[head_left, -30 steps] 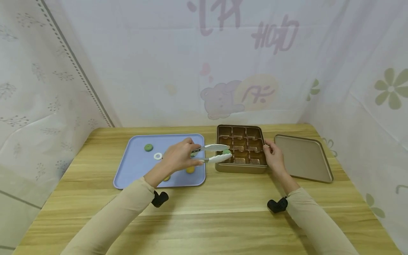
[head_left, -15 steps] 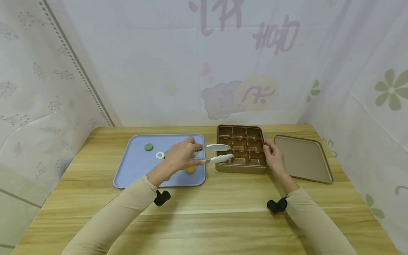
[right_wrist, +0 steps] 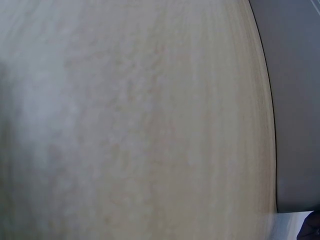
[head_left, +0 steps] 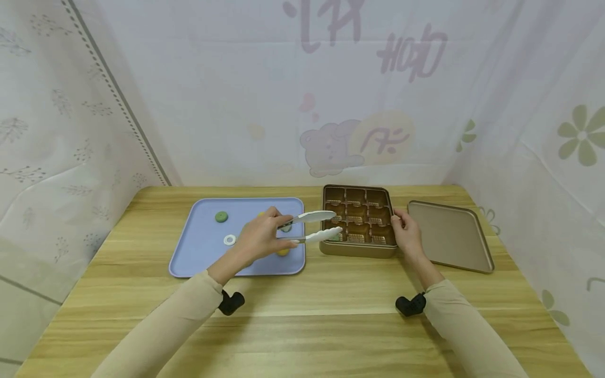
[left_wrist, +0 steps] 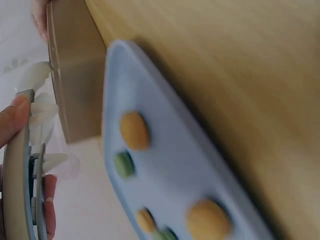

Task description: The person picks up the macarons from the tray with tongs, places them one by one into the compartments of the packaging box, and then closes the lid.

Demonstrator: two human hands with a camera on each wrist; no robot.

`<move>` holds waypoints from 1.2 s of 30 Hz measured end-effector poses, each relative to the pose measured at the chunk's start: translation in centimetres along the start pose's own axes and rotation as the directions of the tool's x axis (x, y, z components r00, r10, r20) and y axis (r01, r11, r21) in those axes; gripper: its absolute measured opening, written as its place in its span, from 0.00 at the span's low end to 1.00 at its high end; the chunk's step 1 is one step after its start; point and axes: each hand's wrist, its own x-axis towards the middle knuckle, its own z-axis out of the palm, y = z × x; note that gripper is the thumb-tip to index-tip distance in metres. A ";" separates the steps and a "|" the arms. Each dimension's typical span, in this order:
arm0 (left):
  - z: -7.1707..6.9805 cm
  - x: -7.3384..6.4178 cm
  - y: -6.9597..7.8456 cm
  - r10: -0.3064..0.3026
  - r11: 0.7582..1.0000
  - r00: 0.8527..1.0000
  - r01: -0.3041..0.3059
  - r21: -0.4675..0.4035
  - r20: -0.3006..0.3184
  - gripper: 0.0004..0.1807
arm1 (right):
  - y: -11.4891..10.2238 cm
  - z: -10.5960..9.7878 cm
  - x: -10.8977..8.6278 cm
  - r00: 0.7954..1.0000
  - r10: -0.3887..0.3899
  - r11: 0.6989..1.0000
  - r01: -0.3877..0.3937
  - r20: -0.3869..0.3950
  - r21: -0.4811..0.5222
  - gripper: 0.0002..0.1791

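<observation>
My left hand [head_left: 257,236] grips a pair of tongs [head_left: 319,216] with scalloped white tips. Their arms are spread apart, with nothing between them, over the front-left corner of a brown divided box [head_left: 357,252]. Partly behind the lower tip, a green macaron [head_left: 334,238] lies in that corner compartment. My right hand [head_left: 408,236] holds the box's right side at the rim. Left of the box, under my left hand, lies a lilac tray [head_left: 198,262] with a green macaron [head_left: 221,216], a white ring [head_left: 229,240] and yellow macarons [left_wrist: 134,131], some partly hidden.
A flat brown lid [head_left: 451,236] lies right of the box, close to my right hand. The wooden table [head_left: 331,315] runs along the front. A printed curtain [head_left: 236,105] hangs behind the table's back edge.
The green macaron has left the tongs and dropped into the front-left compartment. The tongs have spread wider, and my left hand has drawn slightly left. My right hand stays put.
</observation>
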 end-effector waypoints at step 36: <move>-6.4 -10.8 -16.3 -0.405 0.908 0.911 0.411 0.084 -0.080 0.41 | 0.0 0.1 -0.1 1.000 -0.007 0.999 0.007 -0.012 -0.037 0.23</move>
